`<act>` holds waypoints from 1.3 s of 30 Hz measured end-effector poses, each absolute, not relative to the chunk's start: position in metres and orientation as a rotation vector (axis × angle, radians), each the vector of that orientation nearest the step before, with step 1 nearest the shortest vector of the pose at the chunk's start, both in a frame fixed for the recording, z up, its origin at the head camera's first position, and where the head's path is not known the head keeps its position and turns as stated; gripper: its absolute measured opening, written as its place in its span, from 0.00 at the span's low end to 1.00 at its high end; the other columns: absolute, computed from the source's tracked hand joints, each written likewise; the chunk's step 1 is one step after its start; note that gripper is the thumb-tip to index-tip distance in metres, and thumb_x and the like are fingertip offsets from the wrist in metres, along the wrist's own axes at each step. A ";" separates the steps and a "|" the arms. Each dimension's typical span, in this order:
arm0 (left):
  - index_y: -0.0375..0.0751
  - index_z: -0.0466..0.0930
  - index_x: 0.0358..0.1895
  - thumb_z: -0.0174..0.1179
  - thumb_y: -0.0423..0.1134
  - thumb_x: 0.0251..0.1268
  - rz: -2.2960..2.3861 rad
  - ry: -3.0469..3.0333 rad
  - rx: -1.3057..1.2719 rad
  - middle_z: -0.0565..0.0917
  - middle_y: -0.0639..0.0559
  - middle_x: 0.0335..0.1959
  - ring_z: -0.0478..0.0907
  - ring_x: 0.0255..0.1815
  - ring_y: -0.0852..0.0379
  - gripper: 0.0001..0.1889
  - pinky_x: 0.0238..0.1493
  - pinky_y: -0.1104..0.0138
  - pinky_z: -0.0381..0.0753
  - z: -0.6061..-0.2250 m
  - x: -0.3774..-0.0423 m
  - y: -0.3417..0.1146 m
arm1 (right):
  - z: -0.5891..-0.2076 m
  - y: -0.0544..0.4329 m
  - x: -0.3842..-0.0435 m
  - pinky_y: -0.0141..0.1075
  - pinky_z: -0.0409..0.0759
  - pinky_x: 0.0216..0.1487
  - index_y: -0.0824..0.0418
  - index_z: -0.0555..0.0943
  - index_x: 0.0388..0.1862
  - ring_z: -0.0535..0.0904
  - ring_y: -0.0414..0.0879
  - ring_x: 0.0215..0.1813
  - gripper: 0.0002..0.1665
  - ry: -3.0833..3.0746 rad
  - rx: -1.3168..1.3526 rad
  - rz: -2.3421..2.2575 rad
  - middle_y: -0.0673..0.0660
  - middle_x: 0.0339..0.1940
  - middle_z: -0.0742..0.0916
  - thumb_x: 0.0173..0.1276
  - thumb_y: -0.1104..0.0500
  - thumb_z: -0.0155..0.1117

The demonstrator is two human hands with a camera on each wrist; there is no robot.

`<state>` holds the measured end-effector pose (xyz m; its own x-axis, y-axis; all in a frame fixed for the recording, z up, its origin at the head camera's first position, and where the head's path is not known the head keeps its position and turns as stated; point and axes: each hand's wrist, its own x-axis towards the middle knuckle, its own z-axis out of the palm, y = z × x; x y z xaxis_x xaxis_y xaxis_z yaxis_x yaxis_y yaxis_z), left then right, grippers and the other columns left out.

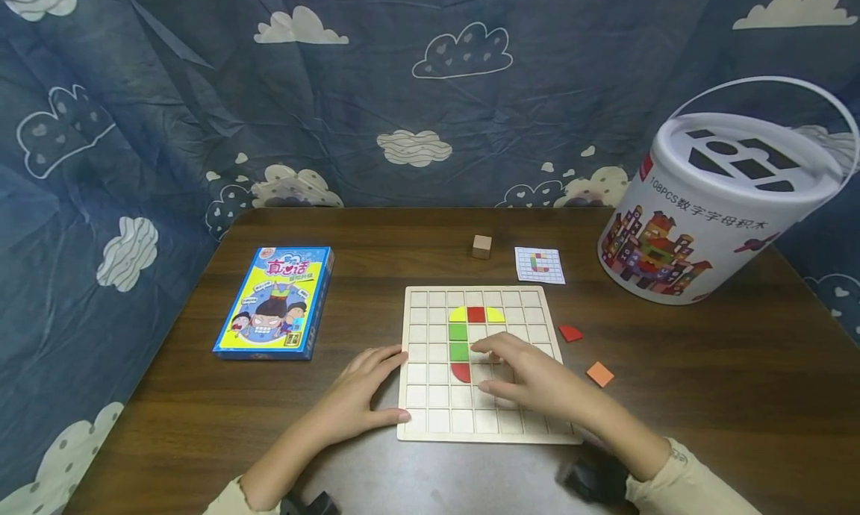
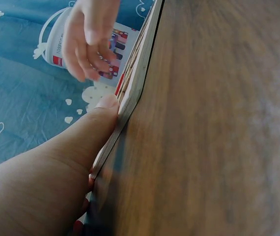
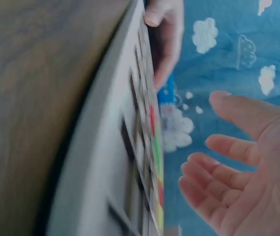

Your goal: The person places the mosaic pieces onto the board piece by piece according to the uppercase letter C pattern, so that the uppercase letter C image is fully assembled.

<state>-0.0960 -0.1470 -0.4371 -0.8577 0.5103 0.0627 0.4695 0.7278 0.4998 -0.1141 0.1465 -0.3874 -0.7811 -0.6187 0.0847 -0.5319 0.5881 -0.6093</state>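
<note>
A wooden grid board (image 1: pixel 430 423) lies on the table, holding two yellow quarter-round tiles, a red square tile (image 1: pixel 475 315), two green square tiles (image 1: pixel 458 332) and a red quarter-round tile (image 1: pixel 460 372). My left hand (image 1: pixel 356 399) rests at the board's left edge, thumb on its rim (image 2: pixel 109 102). Above the board's middle hovers my right hand (image 1: pixel 531 373), fingers loosely bent and apart, nothing between them; the right wrist view shows its bare palm (image 3: pixel 243 172). Right of the board lie a loose red quarter-round tile (image 1: pixel 570 334) and an orange square tile (image 1: pixel 600 375).
A small pattern card (image 1: pixel 540 266) and a wooden cube (image 1: pixel 481 247) lie behind the board. At the back right stands a large white bucket (image 1: pixel 712 216) with a slotted lid. A blue-and-yellow card box (image 1: pixel 275 304) sits on the left. A cloud-patterned cloth (image 1: pixel 363 97) hangs behind the table.
</note>
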 end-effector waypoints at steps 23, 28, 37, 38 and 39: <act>0.52 0.59 0.67 0.54 0.69 0.47 0.770 2.845 0.792 0.59 0.56 0.67 0.51 0.66 0.54 0.44 0.60 0.50 0.55 -0.438 -0.097 -0.147 | -0.421 0.261 -0.089 0.17 0.59 0.48 0.61 0.75 0.49 0.72 0.45 0.47 0.30 3.176 -0.629 -0.959 0.50 0.45 0.78 0.46 0.55 0.74; 0.52 0.59 0.67 0.54 0.70 0.47 0.768 2.849 0.792 0.59 0.56 0.67 0.51 0.66 0.54 0.44 0.60 0.50 0.55 -0.437 -0.097 -0.147 | -0.429 0.267 -0.089 0.25 0.67 0.42 0.62 0.76 0.46 0.73 0.43 0.41 0.27 3.228 -0.610 -0.906 0.51 0.39 0.80 0.46 0.59 0.74; 0.52 0.58 0.67 0.53 0.70 0.47 0.761 2.846 0.787 0.59 0.56 0.67 0.51 0.66 0.52 0.44 0.60 0.50 0.54 -0.437 -0.096 -0.147 | -0.432 0.267 -0.090 0.20 0.66 0.41 0.62 0.78 0.43 0.73 0.39 0.39 0.24 3.206 -0.664 -0.911 0.51 0.40 0.80 0.44 0.68 0.73; 0.52 0.58 0.67 0.53 0.70 0.47 0.762 2.846 0.787 0.59 0.56 0.67 0.51 0.66 0.52 0.44 0.60 0.50 0.54 -0.437 -0.096 -0.147 | -0.432 0.267 -0.090 0.21 0.67 0.39 0.62 0.78 0.42 0.72 0.39 0.38 0.23 3.210 -0.647 -0.909 0.51 0.39 0.79 0.44 0.67 0.73; 0.52 0.58 0.67 0.53 0.70 0.47 0.765 2.847 0.785 0.59 0.56 0.67 0.51 0.66 0.52 0.44 0.60 0.50 0.54 -0.437 -0.096 -0.147 | -0.431 0.266 -0.090 0.23 0.68 0.36 0.61 0.78 0.41 0.72 0.39 0.36 0.22 3.217 -0.627 -0.905 0.50 0.38 0.79 0.44 0.67 0.73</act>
<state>-0.0962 -0.1467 -0.4372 -0.8636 0.5022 0.0439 0.4566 0.7424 0.4902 -0.0896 0.2663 -0.4315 -0.8999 -0.2753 0.3382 -0.4113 0.7936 -0.4483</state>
